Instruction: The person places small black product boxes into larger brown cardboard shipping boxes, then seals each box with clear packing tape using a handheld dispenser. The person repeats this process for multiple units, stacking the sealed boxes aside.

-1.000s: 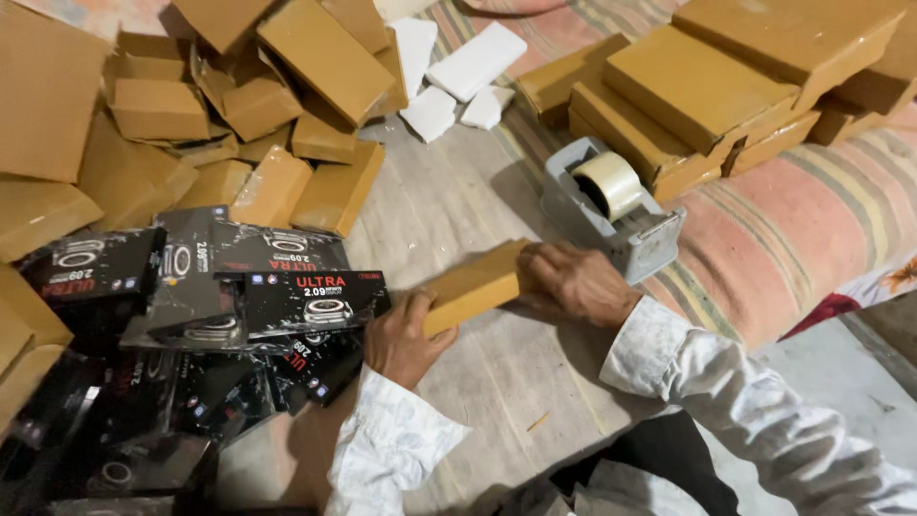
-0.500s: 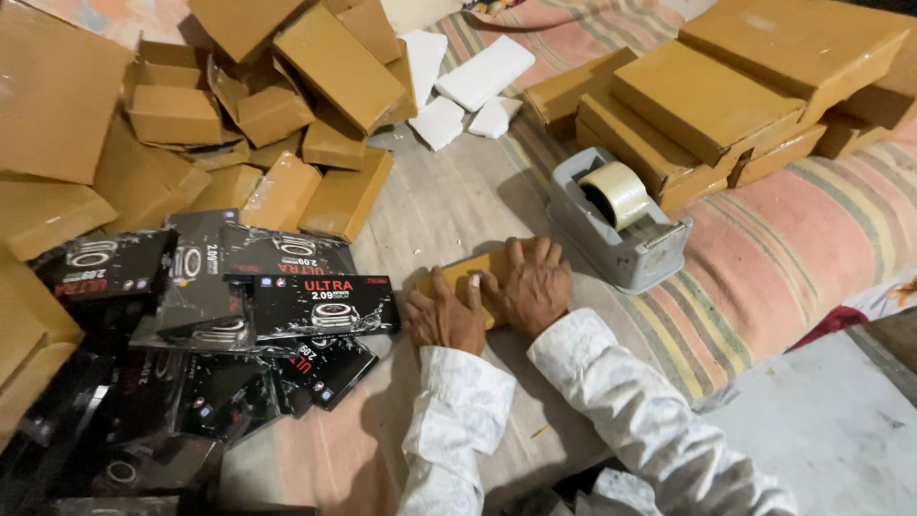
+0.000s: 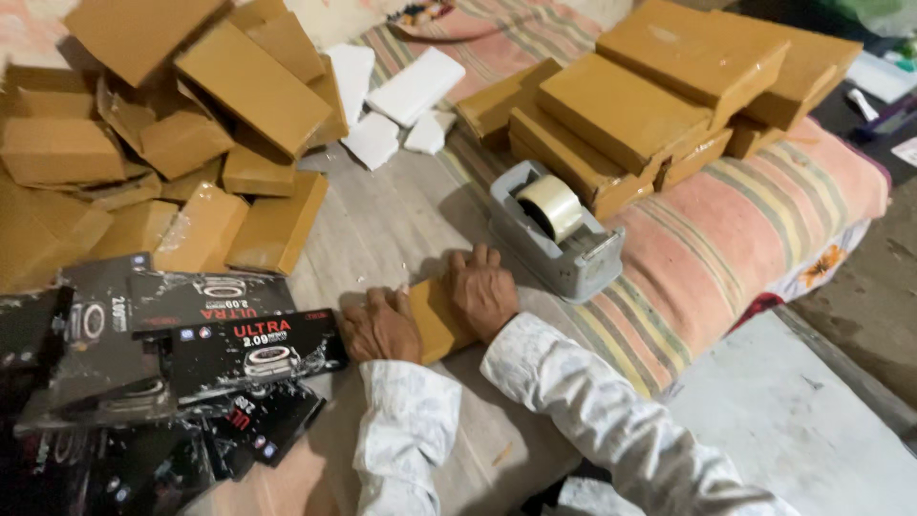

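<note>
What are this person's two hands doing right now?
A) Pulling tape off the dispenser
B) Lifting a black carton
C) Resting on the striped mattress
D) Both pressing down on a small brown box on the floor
D: the left hand and right hand both lie flat on the small brown box, beside the grey tape dispenser.

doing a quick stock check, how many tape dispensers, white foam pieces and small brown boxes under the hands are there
grey tape dispenser: 1
white foam pieces: 4
small brown box pressed under the left hand and right hand: 1
total: 6
</note>
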